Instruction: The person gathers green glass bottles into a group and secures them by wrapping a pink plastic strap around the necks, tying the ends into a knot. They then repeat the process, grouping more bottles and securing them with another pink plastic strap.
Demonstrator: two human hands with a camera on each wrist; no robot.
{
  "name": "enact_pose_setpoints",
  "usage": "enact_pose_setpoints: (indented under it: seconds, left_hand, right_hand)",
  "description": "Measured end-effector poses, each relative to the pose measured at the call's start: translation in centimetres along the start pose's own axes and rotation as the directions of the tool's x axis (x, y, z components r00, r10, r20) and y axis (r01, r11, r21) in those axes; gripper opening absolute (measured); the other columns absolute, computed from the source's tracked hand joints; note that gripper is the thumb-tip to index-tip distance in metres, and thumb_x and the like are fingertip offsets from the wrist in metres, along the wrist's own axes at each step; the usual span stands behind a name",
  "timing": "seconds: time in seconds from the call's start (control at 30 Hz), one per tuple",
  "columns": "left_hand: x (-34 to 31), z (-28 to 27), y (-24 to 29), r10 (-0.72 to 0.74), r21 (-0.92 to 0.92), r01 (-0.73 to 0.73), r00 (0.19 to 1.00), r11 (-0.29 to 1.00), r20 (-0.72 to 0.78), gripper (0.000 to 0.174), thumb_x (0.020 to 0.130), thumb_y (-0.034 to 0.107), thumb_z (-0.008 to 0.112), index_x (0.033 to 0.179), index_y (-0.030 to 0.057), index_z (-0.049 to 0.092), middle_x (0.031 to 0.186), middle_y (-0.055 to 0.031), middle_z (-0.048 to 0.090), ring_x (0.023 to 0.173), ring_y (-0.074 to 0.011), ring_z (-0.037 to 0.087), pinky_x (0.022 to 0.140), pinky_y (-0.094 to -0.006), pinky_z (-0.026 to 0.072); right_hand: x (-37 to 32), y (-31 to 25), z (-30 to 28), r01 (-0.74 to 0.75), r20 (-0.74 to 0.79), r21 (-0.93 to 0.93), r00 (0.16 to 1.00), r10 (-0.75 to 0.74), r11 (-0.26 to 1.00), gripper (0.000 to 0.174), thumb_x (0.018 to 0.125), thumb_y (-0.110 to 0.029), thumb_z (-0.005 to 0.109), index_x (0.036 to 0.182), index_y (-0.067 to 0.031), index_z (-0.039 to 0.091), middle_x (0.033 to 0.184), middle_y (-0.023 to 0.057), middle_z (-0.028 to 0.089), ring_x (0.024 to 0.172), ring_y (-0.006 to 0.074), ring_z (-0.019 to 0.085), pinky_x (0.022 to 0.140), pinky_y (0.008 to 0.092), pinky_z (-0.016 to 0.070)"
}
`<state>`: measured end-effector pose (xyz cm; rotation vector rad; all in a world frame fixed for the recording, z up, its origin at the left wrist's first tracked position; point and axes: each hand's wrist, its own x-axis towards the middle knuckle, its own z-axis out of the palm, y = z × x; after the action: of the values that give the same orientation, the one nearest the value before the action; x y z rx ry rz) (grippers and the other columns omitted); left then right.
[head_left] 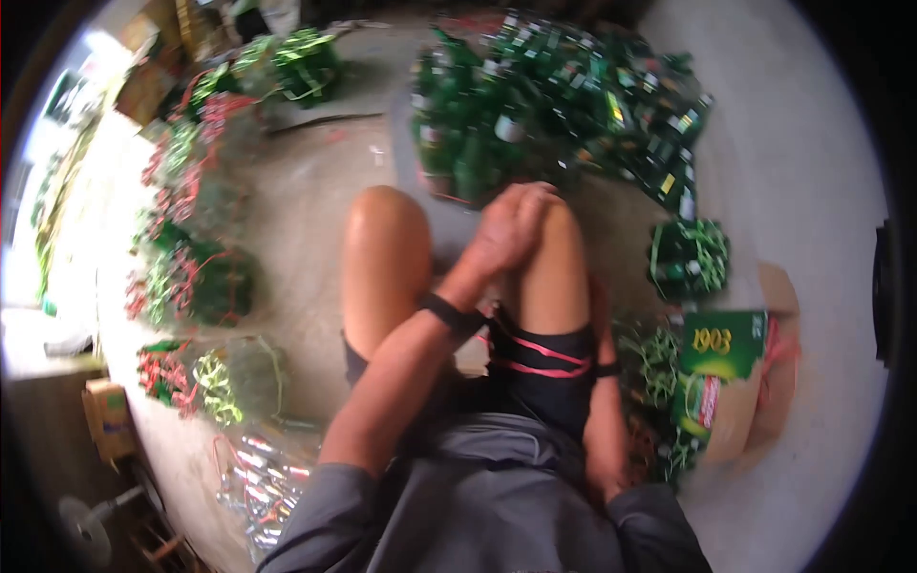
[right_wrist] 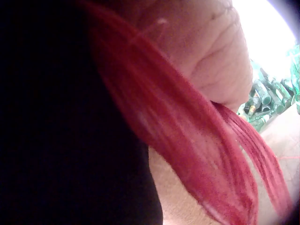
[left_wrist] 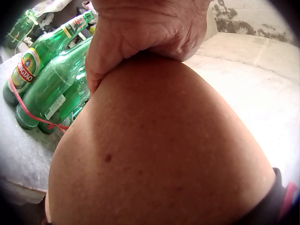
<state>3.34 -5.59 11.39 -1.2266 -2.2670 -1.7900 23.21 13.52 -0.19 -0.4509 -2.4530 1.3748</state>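
My left hand (head_left: 513,227) reaches across and rests over my right knee (head_left: 564,239). In the left wrist view its palm heel lies on the skin of the leg, with green bottles (left_wrist: 58,86) beyond. Along the outer side of my right thigh is my right hand (right_wrist: 211,51), mostly hidden behind the leg in the head view. Red plastic strips (right_wrist: 187,136) run close by it, one coming from under its palm heel, and lie across my black shorts (head_left: 540,382). I cannot tell whether its hidden fingers grip a strip.
A large heap of green bottles (head_left: 554,86) lies ahead. Tied bottle bundles (head_left: 215,282) line the left side, with clear bottles (head_left: 263,482) nearer. At right stand a tied green bundle (head_left: 690,260) and an open cardboard box (head_left: 731,420) with a green printed side.
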Motion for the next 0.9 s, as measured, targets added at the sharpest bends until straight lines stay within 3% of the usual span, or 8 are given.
enact_pose_setpoints:
  seconds: [0.03,0.1,0.2,0.33,0.5,0.63,0.73,0.9]
  left_hand:
    - [0.0,-0.2,0.6,-0.088,-0.086,0.089,0.996,0.992,0.012,0.035,0.108,0.022,0.044,0.121,-0.0014,0.066,0.126,-0.0205,0.066,0.118,-0.0318,0.064,0.105,-0.0374,0.0475]
    - [0.3,-0.9,1.5,-0.244,-0.196,0.25,0.968,0.948,0.055,0.039,0.11,0.026,0.044,0.123,-0.0024,0.067,0.124,-0.0152,0.069,0.118,-0.0237,0.063,0.105,-0.0333,0.0462]
    - [0.4,-1.1,1.6,-0.286,-0.238,0.299,0.954,0.924,0.089,0.044,0.112,0.03,0.04,0.127,-0.0016,0.066,0.118,-0.0087,0.07,0.114,-0.0165,0.061,0.105,-0.0291,0.0439]
    - [0.7,-1.8,3.5,-0.314,-0.266,0.344,0.937,0.901,0.149,0.044,0.112,0.031,0.04,0.126,-0.0012,0.067,0.12,-0.0096,0.07,0.116,-0.0178,0.06,0.107,-0.0305,0.0427]
    - [0.8,-2.5,4.9,-0.401,-0.301,0.443,0.896,0.845,0.192,0.044,0.111,0.031,0.044,0.128,-0.0025,0.067,0.12,-0.0094,0.071,0.111,-0.0169,0.063,0.102,-0.0287,0.0462]
    - [0.6,-2.9,5.4,-0.419,-0.223,0.451,0.891,0.864,0.176,0.045,0.109,0.035,0.046,0.125,0.0009,0.07,0.115,-0.0094,0.072,0.109,-0.0161,0.063,0.099,-0.0282,0.0468]
    - [0.4,-3.3,4.7,-0.215,-0.201,0.256,0.955,0.946,0.204,0.045,0.109,0.034,0.046,0.125,0.0009,0.071,0.117,-0.0099,0.072,0.111,-0.0175,0.063,0.102,-0.0297,0.0462]
    - [0.3,-3.3,5.0,-0.207,-0.218,0.255,0.953,0.942,0.222,0.043,0.108,0.032,0.048,0.125,-0.0005,0.071,0.12,-0.0104,0.072,0.113,-0.0183,0.063,0.104,-0.0308,0.046]
  right_hand:
    - [0.1,7.0,2.7,-0.01,-0.046,0.078,0.999,0.014,0.997,0.029,0.099,-0.013,0.058,0.121,0.0048,0.065,0.113,0.0218,0.072,0.107,0.029,0.069,0.095,0.0381,0.0519]
    - [0.1,-1.8,1.2,-0.081,-0.043,0.154,0.995,0.089,0.985,0.03,0.099,-0.017,0.061,0.119,0.0053,0.066,0.11,0.0225,0.072,0.106,0.0291,0.07,0.095,0.0391,0.0529]
    - [0.1,-1.9,1.6,-0.156,-0.049,0.12,0.985,0.163,0.98,0.031,0.099,-0.02,0.063,0.118,0.004,0.067,0.108,0.0233,0.072,0.104,0.0325,0.071,0.091,0.0408,0.0539]
    - [0.0,-2.6,2.1,-0.062,-0.095,0.11,0.993,0.072,0.992,0.028,0.1,-0.026,0.062,0.111,-0.0017,0.068,0.104,0.0236,0.071,0.098,0.04,0.069,0.082,0.0454,0.0533]
    - [0.0,-5.1,2.1,-0.182,-0.117,0.069,0.975,0.189,0.981,0.025,0.1,-0.03,0.059,0.102,-0.0057,0.067,0.097,0.0225,0.069,0.093,0.0422,0.067,0.078,0.0472,0.0516]
    - [0.2,-5.4,2.2,-0.258,-0.087,0.064,0.961,0.262,0.964,0.029,0.1,-0.035,0.055,0.103,-0.0093,0.068,0.099,0.0193,0.071,0.096,0.0402,0.068,0.081,0.0472,0.0519]
    - [0.3,-4.7,2.9,-0.279,-0.098,-0.004,0.956,0.277,0.96,0.03,0.1,-0.037,0.052,0.105,-0.0119,0.068,0.102,0.0172,0.072,0.098,0.0383,0.069,0.083,0.0468,0.0524]
    - [0.1,-5.0,2.6,-0.304,-0.101,-0.001,0.948,0.302,0.953,0.028,0.098,-0.033,0.053,0.105,-0.0112,0.069,0.103,0.018,0.072,0.099,0.0383,0.069,0.085,0.0462,0.0532]
